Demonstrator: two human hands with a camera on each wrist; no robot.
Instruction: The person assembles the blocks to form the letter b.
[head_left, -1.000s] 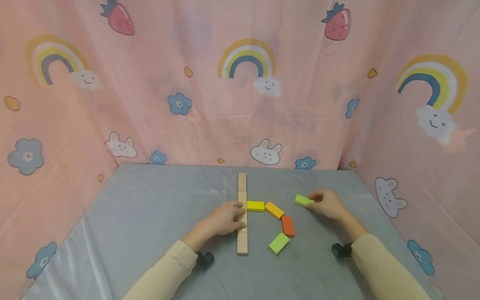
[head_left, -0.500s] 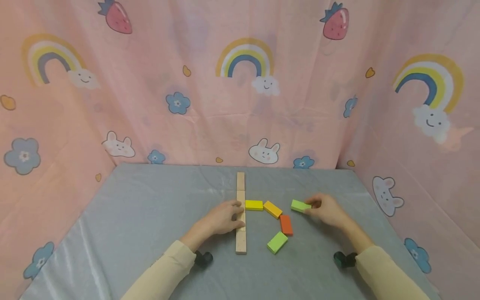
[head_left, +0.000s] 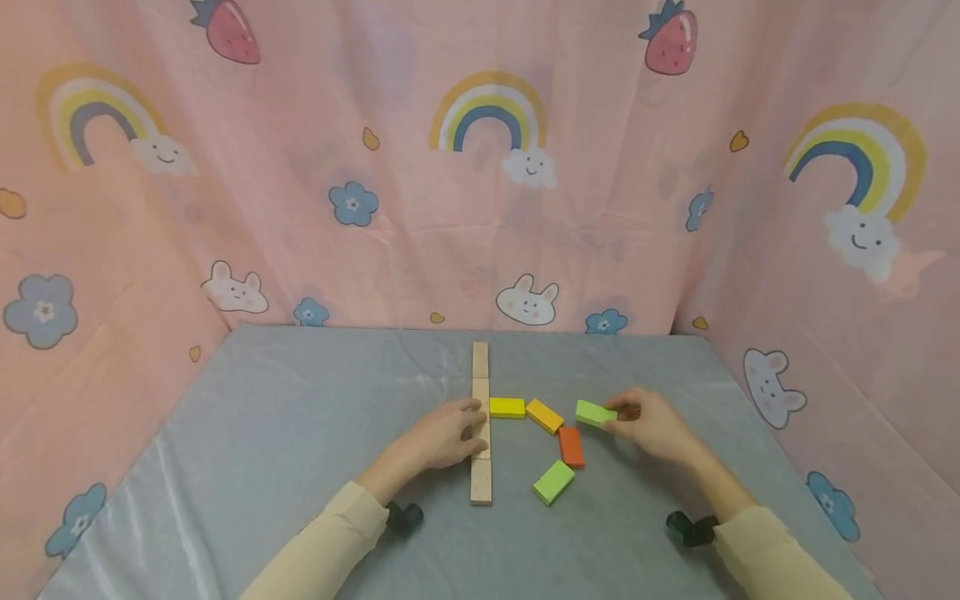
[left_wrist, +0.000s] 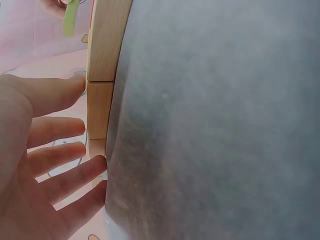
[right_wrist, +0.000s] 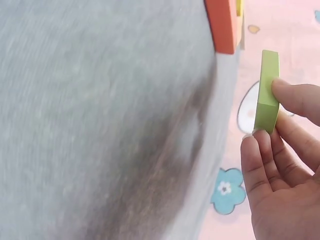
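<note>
My right hand point(head_left: 652, 425) pinches a light green block point(head_left: 595, 413) between thumb and fingers. In the right wrist view this green block point(right_wrist: 268, 92) is off the table. My left hand point(head_left: 448, 435) rests its fingertips on a straight row of plain wooden blocks point(head_left: 481, 482); in the left wrist view its fingers point(left_wrist: 56, 131) are spread and fairly straight. To the right of that row, a yellow block point(head_left: 507, 408), an orange block point(head_left: 544, 416) and a red-orange block point(head_left: 572, 447) form a curve. Another light green block point(head_left: 553, 482) lies slanted near the red-orange one's lower end.
A grey cloth covers the table point(head_left: 315, 417). Behind and at both sides hangs a pink curtain point(head_left: 480, 242) printed with rainbows, rabbits and flowers. Dark wrist-worn devices point(head_left: 692, 529) sit beneath both forearms, close to the cloth.
My right hand has carried the green block left and slightly nearer, toward the red-orange block. The left hand stays at the wooden row. The whole head view has shifted slightly.
</note>
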